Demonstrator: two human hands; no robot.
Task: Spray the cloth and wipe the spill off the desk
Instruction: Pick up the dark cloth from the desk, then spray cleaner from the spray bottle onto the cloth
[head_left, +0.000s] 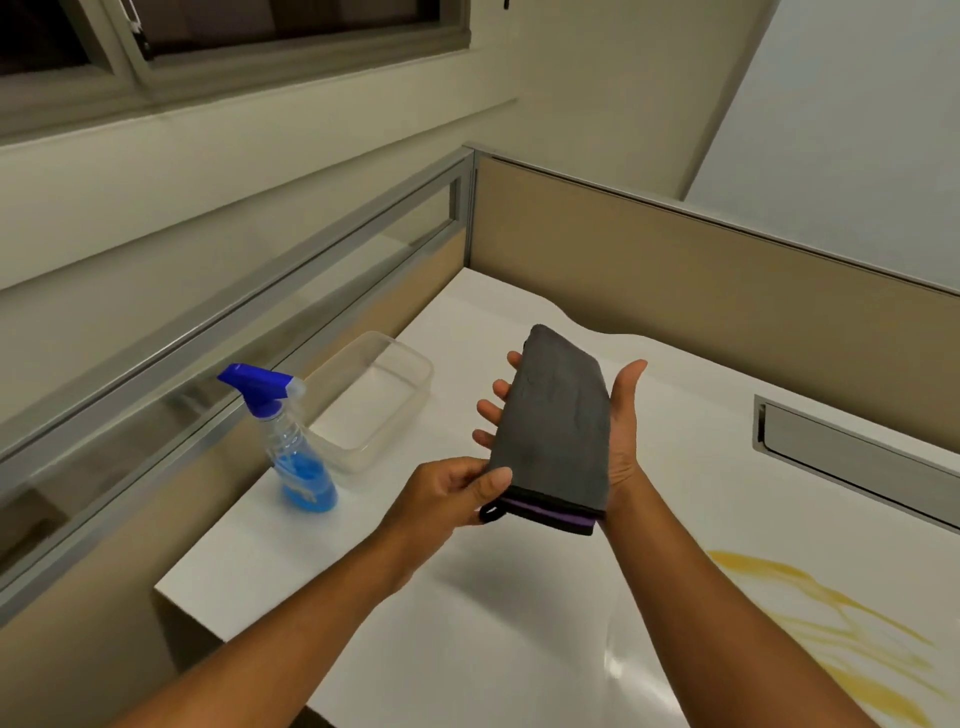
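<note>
A folded grey cloth (556, 426) with a black and purple hem lies across my right hand (623, 415), palm up, above the white desk (467, 597). My fingertips show past its left edge. My left hand (452, 493) pinches the cloth's near left corner beside a small black loop. A clear spray bottle (291, 441) with a blue trigger head and blue liquid stands upright on the desk, left of both hands. A yellow streaky spill (831, 623) spreads over the desk at the lower right.
A clear plastic container (410, 364) sits behind the bottle near the glass-topped partition (260, 312). A tan partition panel (701, 280) closes the far side. A metal cable slot (852, 457) is set into the desk on the right. The desk's left edge drops off near the bottle.
</note>
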